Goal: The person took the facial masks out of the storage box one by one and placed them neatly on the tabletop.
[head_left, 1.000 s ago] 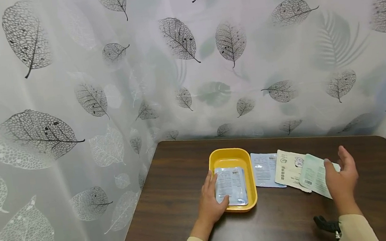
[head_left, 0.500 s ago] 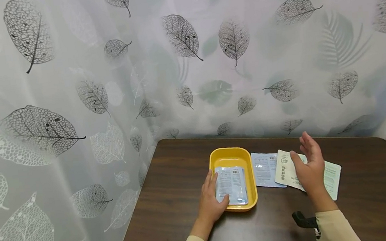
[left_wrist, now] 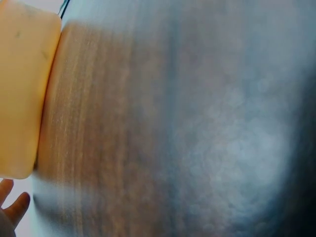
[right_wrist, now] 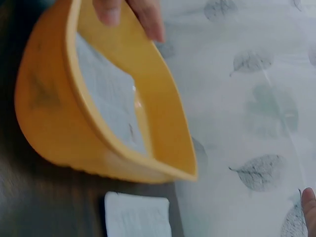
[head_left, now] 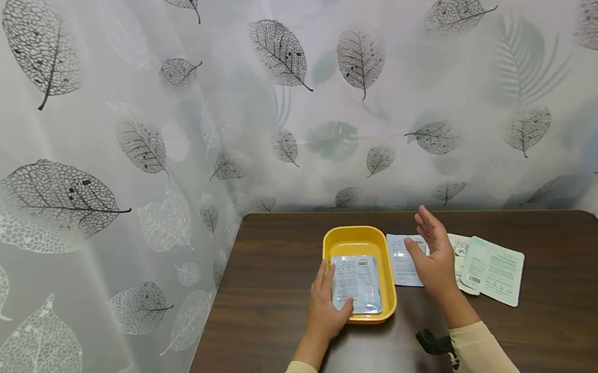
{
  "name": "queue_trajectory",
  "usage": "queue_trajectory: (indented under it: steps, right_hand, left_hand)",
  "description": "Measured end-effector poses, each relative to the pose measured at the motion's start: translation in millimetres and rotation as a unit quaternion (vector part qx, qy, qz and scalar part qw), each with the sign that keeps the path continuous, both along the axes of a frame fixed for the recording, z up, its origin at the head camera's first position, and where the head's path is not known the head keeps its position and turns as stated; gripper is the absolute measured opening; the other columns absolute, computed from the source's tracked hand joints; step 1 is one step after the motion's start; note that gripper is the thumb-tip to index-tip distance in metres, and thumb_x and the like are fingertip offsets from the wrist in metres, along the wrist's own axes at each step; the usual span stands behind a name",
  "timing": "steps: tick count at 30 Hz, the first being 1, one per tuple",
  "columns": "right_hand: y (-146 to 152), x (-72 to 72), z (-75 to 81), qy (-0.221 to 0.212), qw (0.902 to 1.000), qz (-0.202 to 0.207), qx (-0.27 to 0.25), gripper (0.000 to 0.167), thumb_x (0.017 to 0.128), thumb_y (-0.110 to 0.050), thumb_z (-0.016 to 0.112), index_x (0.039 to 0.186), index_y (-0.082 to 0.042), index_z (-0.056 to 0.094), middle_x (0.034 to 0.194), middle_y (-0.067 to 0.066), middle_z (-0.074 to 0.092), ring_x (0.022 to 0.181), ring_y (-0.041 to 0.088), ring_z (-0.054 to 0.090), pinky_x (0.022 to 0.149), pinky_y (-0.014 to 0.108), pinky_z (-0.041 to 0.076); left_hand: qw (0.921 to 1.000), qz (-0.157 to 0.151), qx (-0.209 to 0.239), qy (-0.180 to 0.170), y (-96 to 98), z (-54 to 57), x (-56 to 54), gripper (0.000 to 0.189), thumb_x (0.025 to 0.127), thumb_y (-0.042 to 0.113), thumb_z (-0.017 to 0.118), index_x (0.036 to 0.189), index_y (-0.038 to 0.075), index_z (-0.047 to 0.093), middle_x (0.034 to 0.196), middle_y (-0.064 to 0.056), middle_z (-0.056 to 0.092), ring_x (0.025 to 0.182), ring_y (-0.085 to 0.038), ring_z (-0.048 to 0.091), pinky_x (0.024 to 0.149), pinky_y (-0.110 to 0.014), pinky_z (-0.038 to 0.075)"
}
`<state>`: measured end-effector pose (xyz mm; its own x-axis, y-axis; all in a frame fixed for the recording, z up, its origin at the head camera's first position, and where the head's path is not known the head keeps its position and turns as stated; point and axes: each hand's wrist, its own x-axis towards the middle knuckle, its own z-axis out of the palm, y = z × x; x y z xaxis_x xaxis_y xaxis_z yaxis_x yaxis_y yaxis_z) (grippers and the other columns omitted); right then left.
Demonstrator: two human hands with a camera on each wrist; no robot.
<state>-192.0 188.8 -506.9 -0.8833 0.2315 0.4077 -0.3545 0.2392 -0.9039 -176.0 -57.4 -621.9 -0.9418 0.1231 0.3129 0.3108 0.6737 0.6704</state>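
Note:
My left hand rests on the left near corner of a yellow plastic tray, fingers along its left rim and thumb over the near side. Inside the tray lies a pale blue flat packet with a barcode. To the right, my right hand is held with fingers extended and thumb apart, nothing in it. It overlaps a second pale blue packet and a cream packet in the head view, hiding part of both. A pale green packet lies farther right, over the cream one's edge.
A brown wood-grain table carries everything. Behind it and at the left hangs a pale curtain printed with leaves. Each wrist wears a black strapped device, the right one showing near the tabletop.
My right hand has moved left, from over the green packet, across the cream one, to beside the second blue packet. My left hand, the tray and the packets have stayed in place.

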Motion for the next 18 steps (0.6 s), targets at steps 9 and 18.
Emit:
queue_trajectory:
  steps: [9, 18]
  right_hand:
    - [-33.9, -1.9, -17.9, -0.034, 0.9983, 0.048, -0.003, 0.067, 0.098, -0.003, 0.062, 0.158, -0.019, 0.037, 0.162, 0.002, 0.040, 0.149, 0.025, 0.039, 0.118, 0.017, 0.031]
    - [-64.2, 0.0, -46.0, -0.109, 0.9896, 0.093, -0.013, 0.063, 0.100, -0.008, 0.060, 0.157, -0.011, 0.034, 0.165, 0.011, 0.036, 0.151, 0.033, 0.037, 0.122, 0.053, 0.030]
  left_hand:
    - [0.9999, 0.002, -0.006, -0.011, -0.5, -0.7, -1.8, 0.083, 0.082, 0.035, 0.072, 0.156, 0.013, 0.042, 0.169, -0.006, 0.028, 0.136, -0.032, 0.049, 0.105, -0.054, 0.049]
    - [0.9998, -0.001, -0.011, 0.017, -0.2, -0.7, -2.0, 0.082, 0.081, 0.034, 0.073, 0.154, 0.010, 0.044, 0.167, -0.011, 0.032, 0.132, -0.036, 0.052, 0.102, -0.055, 0.050]
